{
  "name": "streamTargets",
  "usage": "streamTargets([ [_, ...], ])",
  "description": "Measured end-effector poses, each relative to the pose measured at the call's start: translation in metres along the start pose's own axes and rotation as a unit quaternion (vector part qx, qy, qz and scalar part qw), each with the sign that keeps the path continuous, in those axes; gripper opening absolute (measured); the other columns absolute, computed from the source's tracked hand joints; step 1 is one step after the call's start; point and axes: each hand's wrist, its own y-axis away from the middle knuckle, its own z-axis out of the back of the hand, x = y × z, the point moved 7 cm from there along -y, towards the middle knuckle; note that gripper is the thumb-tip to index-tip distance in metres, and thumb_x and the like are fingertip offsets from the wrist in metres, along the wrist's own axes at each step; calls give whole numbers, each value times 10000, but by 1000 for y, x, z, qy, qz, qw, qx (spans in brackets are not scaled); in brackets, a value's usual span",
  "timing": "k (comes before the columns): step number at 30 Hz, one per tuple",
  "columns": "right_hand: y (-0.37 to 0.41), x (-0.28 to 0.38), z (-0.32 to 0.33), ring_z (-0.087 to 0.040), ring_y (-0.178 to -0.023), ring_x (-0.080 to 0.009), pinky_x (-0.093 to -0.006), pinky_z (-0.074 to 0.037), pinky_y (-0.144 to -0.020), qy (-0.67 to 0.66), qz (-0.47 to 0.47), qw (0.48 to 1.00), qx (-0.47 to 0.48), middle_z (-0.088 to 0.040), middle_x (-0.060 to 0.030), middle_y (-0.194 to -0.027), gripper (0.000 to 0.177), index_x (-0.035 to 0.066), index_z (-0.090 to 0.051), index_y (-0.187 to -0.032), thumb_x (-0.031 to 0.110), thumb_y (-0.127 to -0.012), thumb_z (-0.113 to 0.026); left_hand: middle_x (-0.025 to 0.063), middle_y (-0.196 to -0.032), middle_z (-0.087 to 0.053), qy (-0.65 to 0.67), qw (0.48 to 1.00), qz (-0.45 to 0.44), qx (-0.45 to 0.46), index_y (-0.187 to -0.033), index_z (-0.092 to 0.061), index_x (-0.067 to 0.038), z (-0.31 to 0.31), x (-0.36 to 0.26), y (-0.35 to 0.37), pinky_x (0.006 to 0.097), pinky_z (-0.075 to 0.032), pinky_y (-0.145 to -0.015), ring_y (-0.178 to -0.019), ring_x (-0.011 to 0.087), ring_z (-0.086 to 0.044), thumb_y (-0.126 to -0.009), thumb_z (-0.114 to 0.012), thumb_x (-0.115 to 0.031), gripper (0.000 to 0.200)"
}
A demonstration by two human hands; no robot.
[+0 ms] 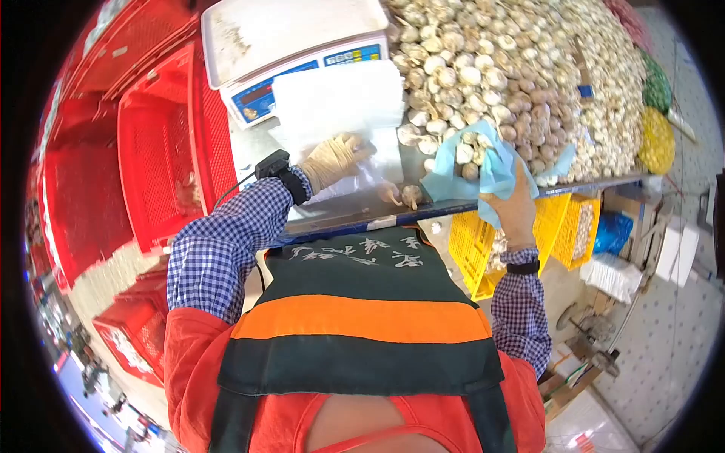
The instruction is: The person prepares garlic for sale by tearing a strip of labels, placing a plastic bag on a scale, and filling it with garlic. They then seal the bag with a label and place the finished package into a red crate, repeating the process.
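My left hand [332, 162], in a pale glove, is over a stack of clear plastic bags [385, 155] on the table; its fingertips are blurred. My right hand [517, 211] grips the lower edge of a light blue sheet or bag [445, 185]. Several garlic bulbs [467, 155] lie in its folds. Beside it, two loose garlic bulbs [411, 197] rest near the table's front edge. A large heap of garlic [468, 68] spreads behind, with browner bulbs [540, 121] near my right hand.
A white scale [294, 38] with a white sheet stack [340, 94] in front stands at the back left. Red crates [155, 151] line the left side. Yellow crates [547, 234] sit below the table's edge at right. A yellow mesh sack [657, 141] lies far right.
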Motion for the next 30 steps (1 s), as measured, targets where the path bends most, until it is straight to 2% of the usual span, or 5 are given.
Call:
streamTargets([
  [11, 42, -81, 7, -642, -834, -278, -357, -498, -755, -112, -140, 978, -104, -672, -188, -918, 384, -8, -656, -1019, 306, -801, -692, 113, -992, -604, 217, 971, 63, 73, -1000, -649, -108, -31, 43, -11, 380, -481, -818, -934, 294, -578, -792, -648, -275, 267],
  [19, 352, -262, 147, -643, -736, -238, -357, -521, -690, -46, -577, 664, -473, -683, -150, -855, 390, -77, -679, -957, 296, -918, -575, 89, -1034, -609, -70, 997, 19, -6, -966, -640, -98, -25, 10, -8, 347, -488, -809, -960, 248, -588, -800, -645, -200, 195],
  [21, 382, -233, 148, -668, -940, -287, -389, -535, -749, 491, -505, 665, 248, -667, -178, -1074, 360, 85, -600, -1206, 260, -957, -408, 87, -1020, -619, -27, 1000, 10, 4, -965, -642, -96, -24, 17, -10, 337, -488, -804, -939, 249, -595, -818, -629, -175, 168],
  [29, 444, -288, 6, -652, -856, -226, -406, -493, -790, 535, -347, 676, 369, -689, -140, -981, 600, 43, -688, -1079, 579, -890, -496, 147, -900, -649, 205, 956, 176, -115, -890, -621, -62, 55, 78, -25, 351, -509, -773, -885, 320, -628, -889, -541, -173, 137],
  [30, 417, -296, -9, -639, -801, -187, -364, -499, -736, 185, -460, 860, 123, -692, -114, -933, 486, 29, -682, -1074, 455, -861, -585, 146, -919, -651, 121, 966, 188, -128, -899, -621, -61, 74, 85, -31, 349, -512, -762, -890, 320, -628, -887, -547, -183, 143],
])
